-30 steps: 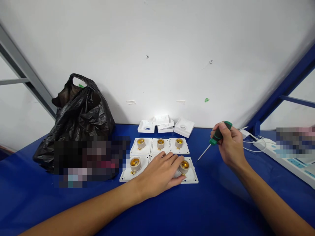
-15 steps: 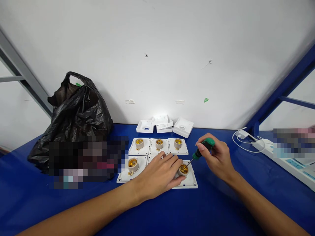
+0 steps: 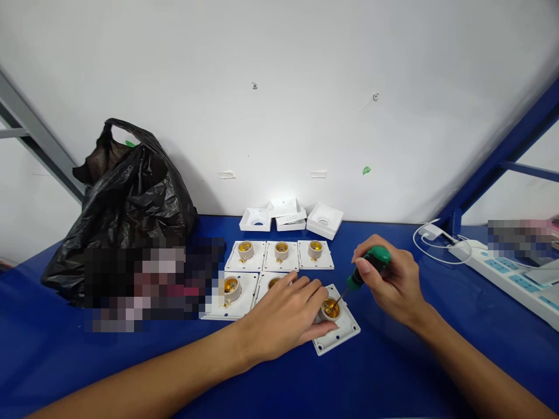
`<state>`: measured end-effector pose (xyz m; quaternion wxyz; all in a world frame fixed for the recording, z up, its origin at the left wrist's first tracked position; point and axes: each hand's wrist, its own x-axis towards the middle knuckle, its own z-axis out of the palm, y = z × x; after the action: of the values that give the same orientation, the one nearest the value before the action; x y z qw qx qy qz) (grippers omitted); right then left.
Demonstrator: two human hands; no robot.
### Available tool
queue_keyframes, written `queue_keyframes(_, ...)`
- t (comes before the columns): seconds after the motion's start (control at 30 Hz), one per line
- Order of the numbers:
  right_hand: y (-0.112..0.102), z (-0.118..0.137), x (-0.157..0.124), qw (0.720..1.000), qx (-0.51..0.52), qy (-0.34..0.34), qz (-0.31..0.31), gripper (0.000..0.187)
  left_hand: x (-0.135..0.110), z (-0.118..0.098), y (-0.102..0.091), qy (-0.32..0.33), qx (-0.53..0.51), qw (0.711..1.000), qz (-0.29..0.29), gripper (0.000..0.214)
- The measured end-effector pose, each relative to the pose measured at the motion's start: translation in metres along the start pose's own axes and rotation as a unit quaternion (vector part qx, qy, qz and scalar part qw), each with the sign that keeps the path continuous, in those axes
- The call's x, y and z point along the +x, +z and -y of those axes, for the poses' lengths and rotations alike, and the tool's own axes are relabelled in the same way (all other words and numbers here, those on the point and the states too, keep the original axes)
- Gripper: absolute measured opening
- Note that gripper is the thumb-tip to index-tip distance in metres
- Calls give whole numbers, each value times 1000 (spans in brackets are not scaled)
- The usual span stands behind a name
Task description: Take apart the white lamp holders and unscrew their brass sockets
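My right hand is closed around the green and black handle of a screwdriver. Its thin shaft slants down to the left, with the tip inside the brass-lined cup of a lamp holder. This lamp holder sits on a white square plate turned at an angle on the table. Around the left side of its cup, my left hand has its thumb in front and fingers behind. More lamp holders on white plates lie in two rows, one of them partly hidden behind my left hand.
White square covers with round holes are piled against the wall. A black plastic bag stands at the left, with a blurred patch before it. A white power strip with cables lies on the blue table at the right.
The held lamp holder and its plate have turned and shifted slightly right and toward me, away from the neighbouring plate. Both hands moved with it, and the screwdriver tip remains in the cup.
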<state>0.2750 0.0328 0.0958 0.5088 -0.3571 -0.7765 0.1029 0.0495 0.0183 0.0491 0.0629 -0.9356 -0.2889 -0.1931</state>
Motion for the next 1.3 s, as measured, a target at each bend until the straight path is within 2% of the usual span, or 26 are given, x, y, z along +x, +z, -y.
queue_keyframes(0.2, 4, 2, 0, 999, 16, 0, 29, 22, 0, -2, 1, -1, -2, 1000, -4, 40)
queue_keyframes(0.53, 6, 5, 2, 999, 19, 29, 30, 27, 1, -3, 1, -15, -30, 999, 4, 39)
queue_keyframes(0.93, 5, 8, 1, 999, 2, -17, 33, 21, 2, -3, 0, -11, -30, 999, 19, 39)
queue_keyframes(1.3, 6, 9, 1, 999, 8, 0, 32, 22, 2, -2, 4, -4, -22, 1000, 19, 42)
